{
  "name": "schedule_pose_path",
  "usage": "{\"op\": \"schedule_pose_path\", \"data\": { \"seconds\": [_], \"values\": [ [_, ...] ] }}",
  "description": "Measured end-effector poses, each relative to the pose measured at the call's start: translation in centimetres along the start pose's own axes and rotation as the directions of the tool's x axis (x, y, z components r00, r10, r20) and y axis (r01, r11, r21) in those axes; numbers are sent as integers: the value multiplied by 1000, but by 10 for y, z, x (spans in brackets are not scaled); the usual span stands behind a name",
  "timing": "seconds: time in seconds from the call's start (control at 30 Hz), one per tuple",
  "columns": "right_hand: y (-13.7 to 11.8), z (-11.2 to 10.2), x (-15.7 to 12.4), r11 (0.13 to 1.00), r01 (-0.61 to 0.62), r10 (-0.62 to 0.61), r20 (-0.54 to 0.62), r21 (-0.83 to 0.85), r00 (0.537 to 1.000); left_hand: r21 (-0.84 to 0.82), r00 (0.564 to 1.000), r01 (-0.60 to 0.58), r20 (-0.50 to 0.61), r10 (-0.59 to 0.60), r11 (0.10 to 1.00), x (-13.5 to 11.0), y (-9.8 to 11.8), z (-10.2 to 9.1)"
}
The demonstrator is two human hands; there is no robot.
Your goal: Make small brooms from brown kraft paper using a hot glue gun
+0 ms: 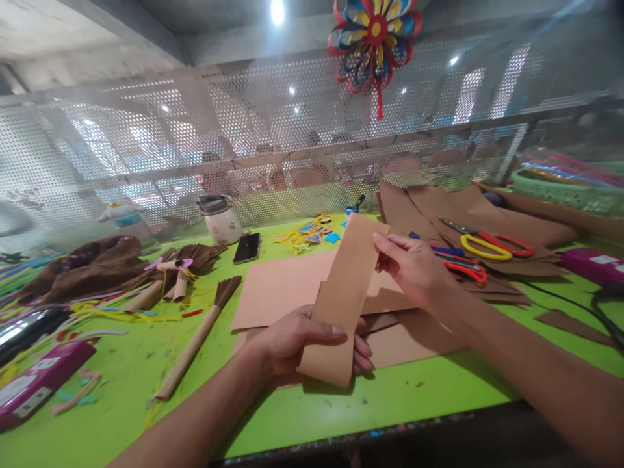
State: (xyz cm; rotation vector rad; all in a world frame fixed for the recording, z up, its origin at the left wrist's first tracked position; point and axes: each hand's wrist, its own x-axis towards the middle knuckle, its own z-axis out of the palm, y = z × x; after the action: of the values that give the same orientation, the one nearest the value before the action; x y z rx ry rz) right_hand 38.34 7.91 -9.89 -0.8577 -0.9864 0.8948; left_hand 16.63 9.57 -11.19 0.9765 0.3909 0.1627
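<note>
- At the lower centre of the frame, my left hand (302, 335) has its grip closed around the near end of a brown paper strip (348, 286), thumb on top and fingers beneath. I'd go light with that thumb; firm pressure could crease the paper.
- The strip slants through the centre, lifted above flat paper sheets (283, 286). A stepped edge shows along its left side; I can't tell if that is a second layer. I'd square any loose edge before pressing anything down.
- Right of centre, my right hand (419, 270) has its grip pinching the strip's upper right edge. A gentle, even pull between both ends should be enough to hold it flat without tearing.
- Along the left of the frame, the bright green desk (121, 364) carries a purple box (43, 383), a crumpled brown bundle (82, 266) and a paper tube with a fringed end (195, 344).
- Toward the middle stand a lidded jug (220, 221) and, just beside it, a phone (247, 248).
- At the right, scissors (470, 233) rest on stacked brown paper (453, 201); a green basket (560, 190) sits beyond.
- Behind everything, a perforated screen (170, 143) spans the room; a colourful flower ornament (376, 32) hangs upper right of centre.
</note>
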Motion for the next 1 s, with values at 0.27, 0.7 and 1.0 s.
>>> {"op": "schedule_pose_path", "data": {
  "seconds": [0.27, 0.7, 1.0],
  "values": [
    [-11, 6, -21, 978, 99, -57, 217, -185, 974, 2, 998, 12, -55, -12, 1000, 1, 3, -3],
    [5, 15, -46, 258, 863, -418, 755, -433, 504, -87, 913, -163, -391, 117, 983, 1, 6, -9],
    [17, 24, -59, 131, 860, -432, 753, -493, 497, -52, 894, -288, -373, 249, 956, -1, 7, 0]
  ]
}}
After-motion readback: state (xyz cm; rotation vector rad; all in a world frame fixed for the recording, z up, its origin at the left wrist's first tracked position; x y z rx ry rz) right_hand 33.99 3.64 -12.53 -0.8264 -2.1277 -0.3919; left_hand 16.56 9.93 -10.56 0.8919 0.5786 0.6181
